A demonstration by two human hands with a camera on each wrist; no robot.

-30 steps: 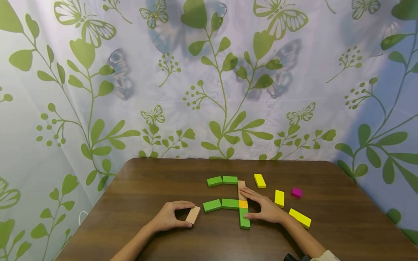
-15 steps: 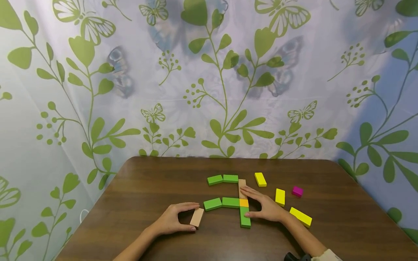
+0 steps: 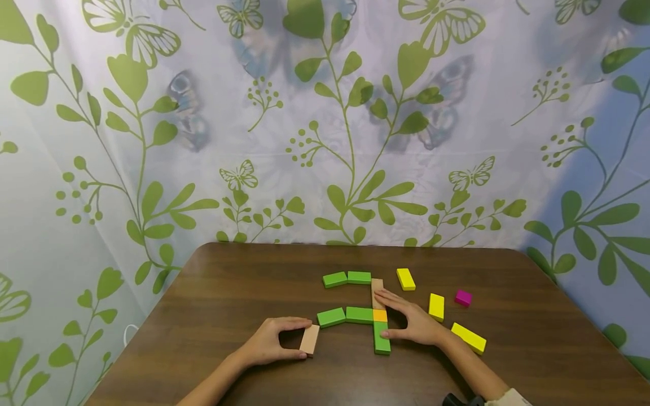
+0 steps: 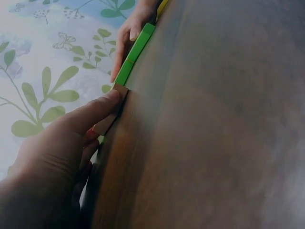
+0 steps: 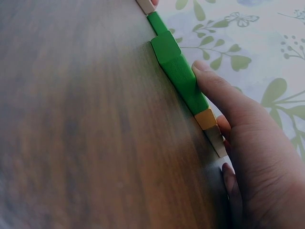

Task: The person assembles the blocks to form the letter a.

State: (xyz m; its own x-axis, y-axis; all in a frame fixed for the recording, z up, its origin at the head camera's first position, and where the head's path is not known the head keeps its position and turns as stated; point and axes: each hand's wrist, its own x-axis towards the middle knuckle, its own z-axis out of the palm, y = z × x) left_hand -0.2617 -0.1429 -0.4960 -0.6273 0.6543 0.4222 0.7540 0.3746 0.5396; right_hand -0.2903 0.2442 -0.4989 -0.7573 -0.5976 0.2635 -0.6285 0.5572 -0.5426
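My left hand (image 3: 271,341) pinches a plain wooden block (image 3: 310,340) endwise between thumb and fingers, low over the table. Its far end is right at a tilted green block (image 3: 331,318), which leads to another green block (image 3: 359,315). These meet an upright column of a second plain block (image 3: 377,285), an orange block (image 3: 380,316) and a green block (image 3: 382,341). Along that column lies my right hand (image 3: 418,324), fingertips on the plain block and thumb against the green one. In the right wrist view, the thumb touches the green block (image 5: 183,83) while other fingers are partly hidden.
Farther back, two green blocks (image 3: 359,277) form an upper row beside the column. To the right lie a back yellow block (image 3: 405,279), a middle yellow block (image 3: 436,307), a front yellow block (image 3: 469,338) and a purple block (image 3: 463,298). A patterned curtain hangs behind the table.
My left hand has slid the plain block rightward, closer to the tilted green block, and turned it slightly more upright. My right hand stays on the column.
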